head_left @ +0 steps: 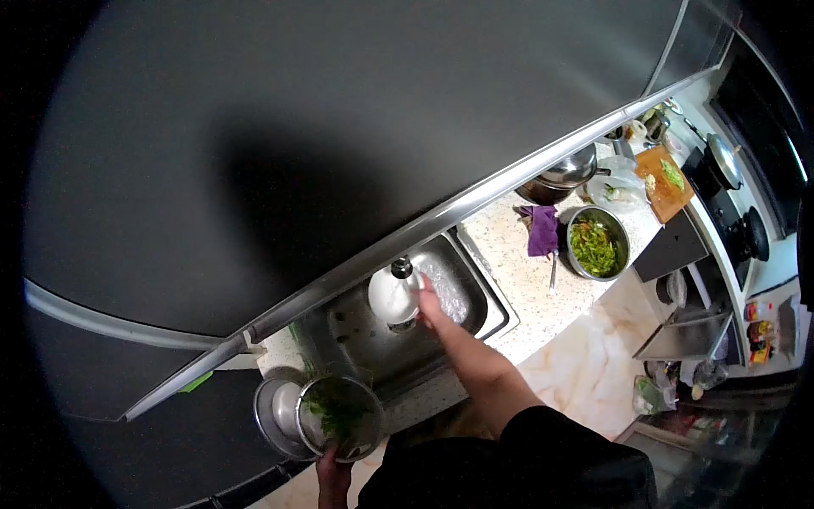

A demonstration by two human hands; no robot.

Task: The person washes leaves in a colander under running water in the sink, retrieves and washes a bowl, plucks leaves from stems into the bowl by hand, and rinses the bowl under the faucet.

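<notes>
My right hand (430,304) grips the rim of a white bowl (386,299) under the tap (402,268), over the steel sink (365,349). The bowl looks tilted, and water splashes on the sink floor to its right. At the lower left, my left hand (334,467) is closed on the near rim of a round metal basin (365,437). Leafy green herbs (335,411) lie inside this basin. Directly left of it is another metal basin (264,414) with a white rounded thing (287,409) in it, partly hidden.
Dark cabinets (339,127) overhang the sink. On the speckled counter (509,280) are a pot of chopped greens (598,244), a purple cloth (543,231), a lidded pot (568,170) and a cutting board (666,187). A stove (721,204) stands far right.
</notes>
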